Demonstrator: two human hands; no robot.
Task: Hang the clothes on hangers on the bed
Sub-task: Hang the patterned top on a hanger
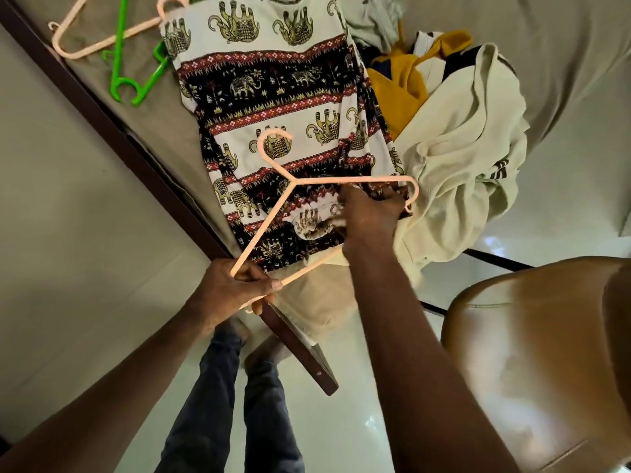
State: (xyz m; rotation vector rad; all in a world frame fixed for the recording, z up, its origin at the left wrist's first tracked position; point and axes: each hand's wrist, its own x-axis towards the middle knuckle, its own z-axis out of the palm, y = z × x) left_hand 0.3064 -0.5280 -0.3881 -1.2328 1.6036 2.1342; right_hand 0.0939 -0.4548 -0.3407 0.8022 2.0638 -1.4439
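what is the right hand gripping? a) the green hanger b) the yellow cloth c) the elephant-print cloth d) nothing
c: the right hand has a bunch of the elephant-print cloth in its curled fingers, while the left hand holds the pink hanger by one end.

Fingertips of the right hand [370, 216] buried in the elephant-print garment [273, 97]; far peach hanger [140, 29] — cut by the top edge.
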